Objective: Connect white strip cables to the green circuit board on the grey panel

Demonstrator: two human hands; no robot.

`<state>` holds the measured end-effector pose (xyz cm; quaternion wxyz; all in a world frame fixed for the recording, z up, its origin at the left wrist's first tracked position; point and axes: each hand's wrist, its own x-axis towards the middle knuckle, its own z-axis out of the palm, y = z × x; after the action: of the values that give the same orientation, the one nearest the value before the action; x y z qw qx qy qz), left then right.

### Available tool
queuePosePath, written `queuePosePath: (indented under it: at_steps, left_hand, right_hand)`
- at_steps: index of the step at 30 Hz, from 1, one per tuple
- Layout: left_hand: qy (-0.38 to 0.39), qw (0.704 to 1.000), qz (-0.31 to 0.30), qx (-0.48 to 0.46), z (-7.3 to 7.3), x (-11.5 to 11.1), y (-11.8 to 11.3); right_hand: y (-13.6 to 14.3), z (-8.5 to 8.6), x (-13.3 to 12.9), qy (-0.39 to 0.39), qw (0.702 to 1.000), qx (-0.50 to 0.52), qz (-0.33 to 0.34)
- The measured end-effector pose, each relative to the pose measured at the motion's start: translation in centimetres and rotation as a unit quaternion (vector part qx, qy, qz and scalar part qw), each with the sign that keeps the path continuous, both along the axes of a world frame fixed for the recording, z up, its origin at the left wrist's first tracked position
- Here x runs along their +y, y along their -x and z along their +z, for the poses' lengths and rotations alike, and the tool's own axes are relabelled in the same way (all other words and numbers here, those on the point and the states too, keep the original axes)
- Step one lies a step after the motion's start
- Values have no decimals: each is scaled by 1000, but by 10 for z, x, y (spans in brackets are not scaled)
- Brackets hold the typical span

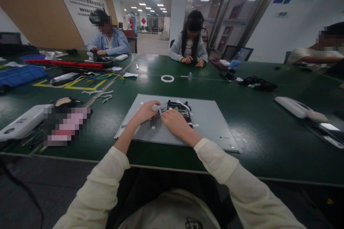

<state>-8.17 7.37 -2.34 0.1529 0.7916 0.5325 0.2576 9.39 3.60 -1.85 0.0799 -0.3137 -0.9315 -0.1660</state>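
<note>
A flat grey metal panel (209,125) lies on the green table in front of me. On it sits a dark frame with a circuit board (178,106), and a white ribbon strip (184,105) runs across its top. My left hand (147,111) is closed at the left of the board, fingertips pinching a whitish strip (160,110). From the right, my right hand (176,123) closes on the same strip and covers part of the board. Grey cables (153,123) hang below the fingers onto the panel. The exact shape of the held piece is partly hidden.
A white ring (167,78) lies beyond the panel. To the left are a phone-like pink item (68,125), a white device (25,121), white cable pieces (106,96) and a blue tray (23,76). Co-workers (189,43) sit across the table. Another white device (291,107) lies right.
</note>
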Motion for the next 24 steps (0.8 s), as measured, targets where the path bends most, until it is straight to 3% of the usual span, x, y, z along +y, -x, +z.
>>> queuePosePath:
  at_steps: [7,15,24]
  left_hand:
    - [20,999,-11,-24,-4,3,-1]
    - [18,1000,20,-11,-6,1,-4]
    - [-48,993,97,49,-14,1,-14]
  right_hand:
    - [0,-5,4,12,1000,-10,8]
    - [-2,-14,10,36,998,26,47]
    - [-4,-5,-1,45,995,51,67]
